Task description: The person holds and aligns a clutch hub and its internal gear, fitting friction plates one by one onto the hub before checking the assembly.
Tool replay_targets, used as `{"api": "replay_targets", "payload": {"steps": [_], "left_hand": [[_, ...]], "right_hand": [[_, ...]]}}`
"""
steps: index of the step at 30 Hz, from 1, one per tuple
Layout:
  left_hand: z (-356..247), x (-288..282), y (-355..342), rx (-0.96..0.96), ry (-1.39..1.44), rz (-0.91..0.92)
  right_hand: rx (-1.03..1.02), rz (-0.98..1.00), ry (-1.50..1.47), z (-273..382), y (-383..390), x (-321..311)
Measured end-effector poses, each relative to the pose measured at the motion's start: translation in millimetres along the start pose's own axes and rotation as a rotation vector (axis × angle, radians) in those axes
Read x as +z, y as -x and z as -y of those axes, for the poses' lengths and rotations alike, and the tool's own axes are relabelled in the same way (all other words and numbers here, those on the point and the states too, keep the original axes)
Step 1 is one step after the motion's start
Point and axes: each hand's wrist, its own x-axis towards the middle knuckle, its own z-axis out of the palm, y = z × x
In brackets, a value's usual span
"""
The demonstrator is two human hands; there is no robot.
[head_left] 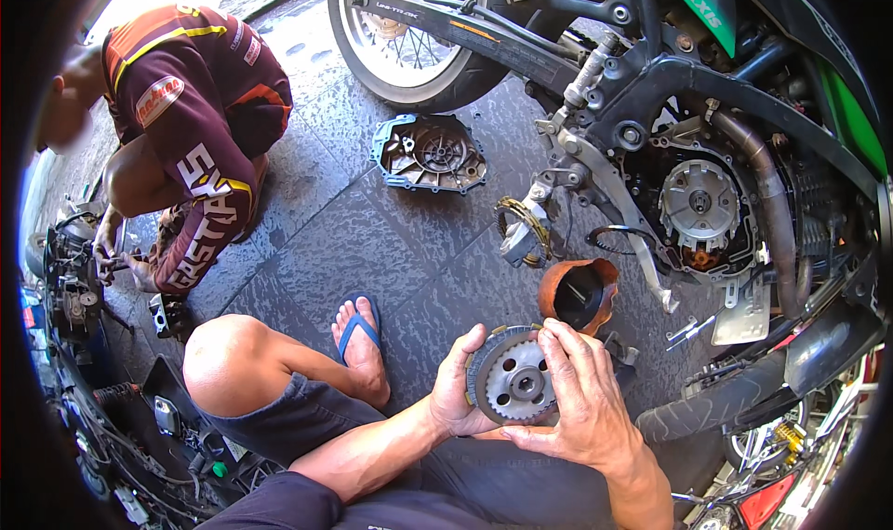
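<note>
A round clutch pack [512,377], with a metal plate, holes and a ridged rim, is held over my lap. My left hand [446,390] grips it from the left, thumb up along the rim. My right hand [581,404] wraps its right side, fingertips on the top edge and face. Just behind it stands a rusty orange cut container [558,284] with a dark inside. Farther back, stacked rings [512,232] lean by the motorcycle's metal levers, and a clutch basket [699,200] sits exposed in the engine.
A co-worker [200,139] crouches at the left, hands at parts near the floor. An engine cover [428,158] lies on the tiled floor [326,251]. The motorcycle [670,84] fills the upper right. More parts [112,390] crowd the left edge; a tyre [688,409] lies at the right.
</note>
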Motion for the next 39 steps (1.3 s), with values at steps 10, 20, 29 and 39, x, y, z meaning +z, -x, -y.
{"api": "replay_targets", "payload": {"steps": [10,20,29,39], "left_hand": [[-0.2,0.5,0.7,-0.003,0.017,0.037],[-0.9,1.9,1.9,0.007,0.016,-0.008],[-2.0,2.0,0.1,0.002,0.04,0.021],[-0.5,3.1,0.4,0.031,-0.038,0.061]], "right_hand": [[0.013,0.007,0.022,2.0,1.3,-0.3],[0.014,-0.019,0.012,3.2,0.4,5.1],[0.018,-0.021,0.012,1.1,0.1,5.1],[0.021,-0.049,0.052,4.5,0.7,3.4]]}}
